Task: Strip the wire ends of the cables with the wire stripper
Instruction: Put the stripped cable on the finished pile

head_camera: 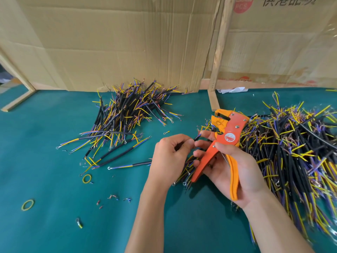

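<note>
My right hand (pixel 235 170) grips an orange wire stripper (pixel 225 143) by its handles, jaws pointing up and away. My left hand (pixel 171 157) pinches a short black cable (pixel 197 137) between thumb and fingers, and the fingertips of my right hand touch the same cable. The cable's end shows thin blue and yellow wires just left of the stripper's body. One pile of black cables with yellow and blue wire ends (pixel 127 114) lies at the middle back, and a larger pile (pixel 291 152) lies to the right.
The green table mat (pixel 45 225) carries two yellow rubber bands (pixel 86 178) (pixel 27 205), small insulation scraps (pixel 113 197) and a loose ring terminal (pixel 78 222). Cardboard sheets (pixel 118 42) and a wooden post (pixel 218 52) stand along the back edge.
</note>
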